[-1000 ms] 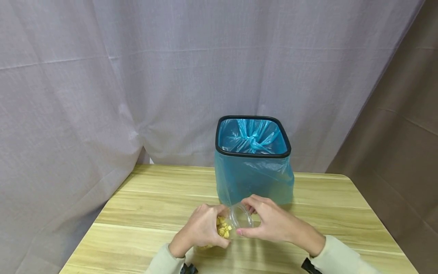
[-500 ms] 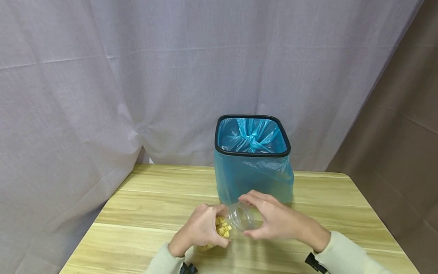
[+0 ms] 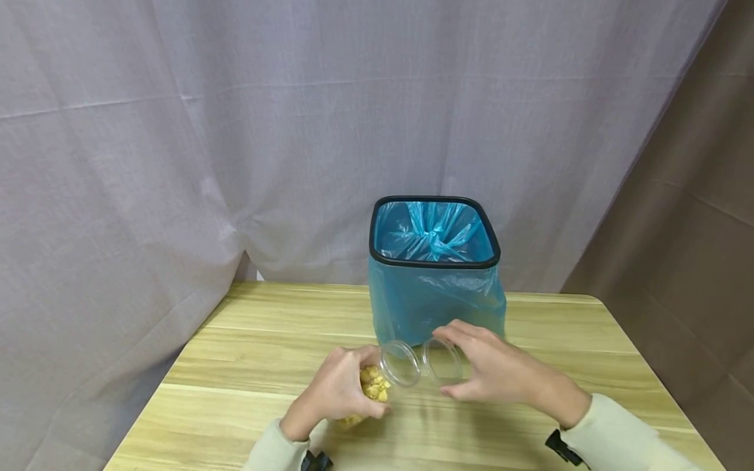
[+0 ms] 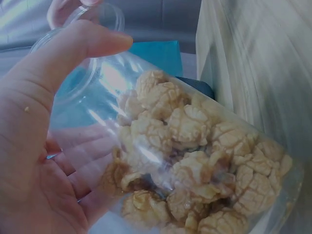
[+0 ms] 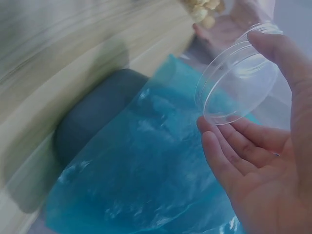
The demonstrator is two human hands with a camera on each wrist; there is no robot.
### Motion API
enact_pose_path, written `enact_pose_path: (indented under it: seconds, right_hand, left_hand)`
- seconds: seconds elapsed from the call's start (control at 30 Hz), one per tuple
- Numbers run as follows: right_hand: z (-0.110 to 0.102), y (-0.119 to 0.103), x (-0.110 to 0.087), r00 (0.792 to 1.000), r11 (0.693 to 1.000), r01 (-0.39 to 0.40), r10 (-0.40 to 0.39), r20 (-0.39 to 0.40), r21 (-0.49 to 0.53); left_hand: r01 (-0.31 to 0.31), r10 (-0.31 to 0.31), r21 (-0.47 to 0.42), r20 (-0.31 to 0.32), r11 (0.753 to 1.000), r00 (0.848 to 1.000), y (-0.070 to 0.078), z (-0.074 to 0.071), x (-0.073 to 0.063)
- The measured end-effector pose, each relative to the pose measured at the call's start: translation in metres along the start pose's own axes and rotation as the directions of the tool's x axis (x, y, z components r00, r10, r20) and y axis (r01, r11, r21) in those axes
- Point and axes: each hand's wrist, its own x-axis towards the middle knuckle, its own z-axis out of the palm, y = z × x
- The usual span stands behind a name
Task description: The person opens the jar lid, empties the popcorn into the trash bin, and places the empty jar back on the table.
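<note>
In the head view my left hand (image 3: pixel 332 396) grips a clear plastic jar (image 3: pixel 385 370), tilted with its mouth toward the right. Popcorn (image 4: pixel 185 146) fills its lower part, as the left wrist view shows. A transparent round lid (image 5: pixel 243 85) is pinched at its edge between the thumb and fingers of my right hand (image 3: pixel 503 373). This lid stands on edge just right of the jar's open mouth, with a small gap between them. The jar's base is partly hidden behind my left hand in the head view.
Behind the hands, a bin (image 3: pixel 436 294) with a black rim and a blue plastic liner stands on the wooden table (image 3: pixel 283 327). A grey curtain (image 3: pixel 306 144) hangs along the table's back.
My right hand has drawn the lid off the jar's mouth, rightward and slightly away from me. My left hand has shifted a little left, with the jar's mouth now tipped up more.
</note>
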Motion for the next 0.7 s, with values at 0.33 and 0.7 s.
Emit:
enact_pose_path:
  seconds: [0.33,0.7]
  right_hand:
    - [0.008,0.015,-0.016,0.993,0.996,-0.077,0.081,0.087,-0.051]
    - [0.044,0.033,-0.042,0.97,0.986,-0.149,0.161,0.181,-0.079]
  left_hand:
    - [0.05,-0.051,-0.048,-0.03,0.998,0.998,-0.004,-0.004,-0.007]
    - [0.067,-0.07,-0.068,-0.046,0.995,0.996,-0.007,-0.007,-0.012]
